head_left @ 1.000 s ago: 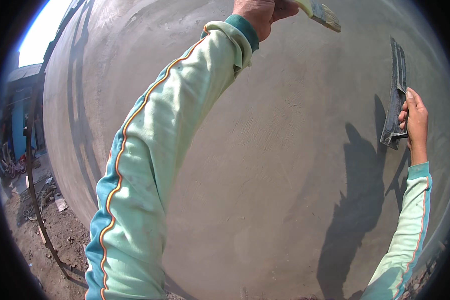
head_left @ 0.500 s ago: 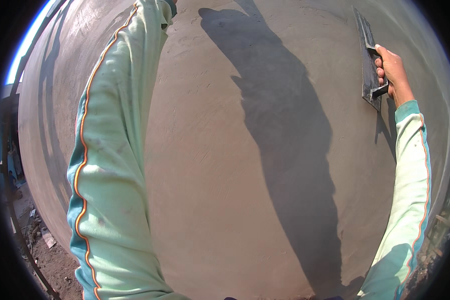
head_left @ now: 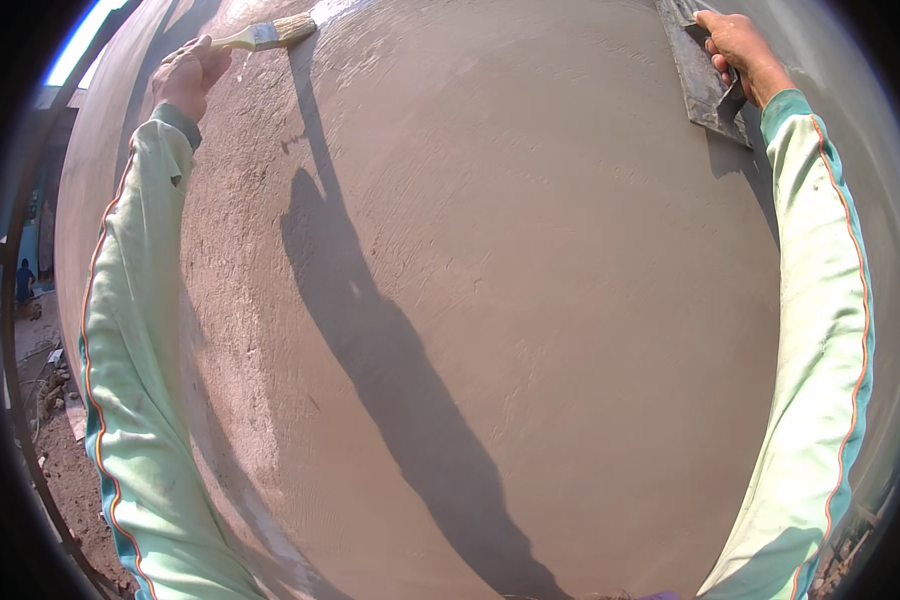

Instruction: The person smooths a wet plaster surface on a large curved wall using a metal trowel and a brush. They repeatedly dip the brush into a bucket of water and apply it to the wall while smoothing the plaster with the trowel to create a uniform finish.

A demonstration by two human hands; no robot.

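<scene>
A grey plastered wall [head_left: 570, 300] fills most of the view, smooth on the right and rougher along its left part. At the upper left, my left hand [head_left: 185, 78] is closed round the pale handle of a wide paintbrush [head_left: 270, 33]. The bristles point right, by a wet, shiny patch of the wall; whether they touch it I cannot tell. At the upper right, my right hand [head_left: 745, 50] grips the handle of a plastering trowel [head_left: 705, 85]. Its long dark blade lies along the wall, partly cut off by the top edge.
My arm's long shadow [head_left: 400, 380] falls across the wall. Beyond its left edge lie bare soil [head_left: 80, 490] and rubble, with a dark upright pole [head_left: 12, 330]. A person in blue [head_left: 25, 280] is far off at the left. More rubble shows at the lower right.
My left arm has swung left and down, bringing the hand and paintbrush into view. My right hand has moved up and slightly left with the trowel.
</scene>
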